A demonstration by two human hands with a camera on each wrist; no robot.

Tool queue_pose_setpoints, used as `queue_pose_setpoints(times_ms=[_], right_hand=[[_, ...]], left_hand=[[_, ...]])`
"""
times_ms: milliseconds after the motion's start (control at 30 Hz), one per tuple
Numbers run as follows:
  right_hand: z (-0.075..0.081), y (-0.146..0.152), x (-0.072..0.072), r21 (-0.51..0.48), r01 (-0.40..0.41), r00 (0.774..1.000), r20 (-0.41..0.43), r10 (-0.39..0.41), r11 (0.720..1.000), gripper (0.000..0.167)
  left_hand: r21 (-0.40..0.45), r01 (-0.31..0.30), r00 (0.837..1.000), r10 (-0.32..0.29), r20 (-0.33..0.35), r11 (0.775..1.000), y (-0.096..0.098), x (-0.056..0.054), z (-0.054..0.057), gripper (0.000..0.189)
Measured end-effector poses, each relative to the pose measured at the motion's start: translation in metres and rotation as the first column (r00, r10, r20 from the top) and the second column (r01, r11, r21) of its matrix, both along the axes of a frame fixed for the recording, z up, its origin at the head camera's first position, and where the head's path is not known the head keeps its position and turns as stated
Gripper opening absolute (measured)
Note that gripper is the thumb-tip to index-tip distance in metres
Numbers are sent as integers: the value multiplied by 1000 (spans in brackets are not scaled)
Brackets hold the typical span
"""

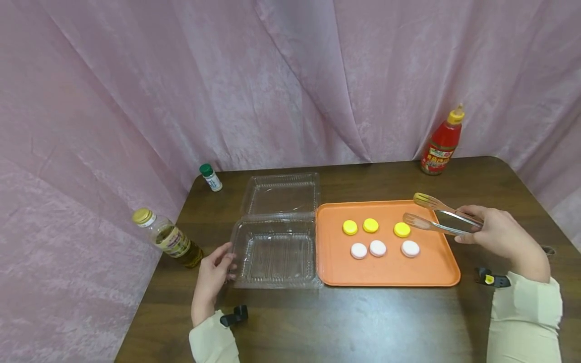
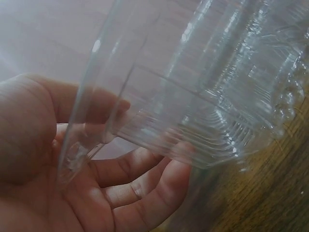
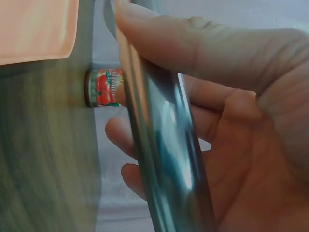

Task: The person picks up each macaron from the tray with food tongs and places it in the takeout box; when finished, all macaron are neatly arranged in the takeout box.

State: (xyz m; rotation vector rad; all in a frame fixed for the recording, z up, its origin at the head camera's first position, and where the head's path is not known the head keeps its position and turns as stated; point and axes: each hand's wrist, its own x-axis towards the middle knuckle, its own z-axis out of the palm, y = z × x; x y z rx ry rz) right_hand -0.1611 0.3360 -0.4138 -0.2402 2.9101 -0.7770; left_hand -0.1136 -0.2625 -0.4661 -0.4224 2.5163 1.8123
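Tongs (image 1: pixel 447 207) hide partly behind the right hand (image 1: pixel 506 234).

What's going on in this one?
A person's right hand holds metal tongs, their tips apart, at the right end of an orange tray. Three yellow macaron-like discs and three white ones lie on the tray. The left hand holds the left side of an open, clear plastic clamshell container beside the tray.

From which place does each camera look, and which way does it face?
Head: on the head, facing forward and down at an orange tray; left hand, right hand, sleeves show.
Left wrist: on that wrist, facing a clear container; left hand shows.
Right wrist: on that wrist, facing tongs; right hand shows.
Head and right wrist share the tray and red bottle.
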Motion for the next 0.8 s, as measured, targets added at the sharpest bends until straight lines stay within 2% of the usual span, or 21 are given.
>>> queue_pose_setpoints(times_ms=[367,800], right_hand=[[-4,-4,-5,12,-64,997,35,64,998,67],[-13,-12,-11,13,-72,997,34,72,997,55]], left_hand=[[7,-5,1000,5,0,1000,-1,0,0,41],[4,-1,1000,0,16,1000,-1,1,1,42]])
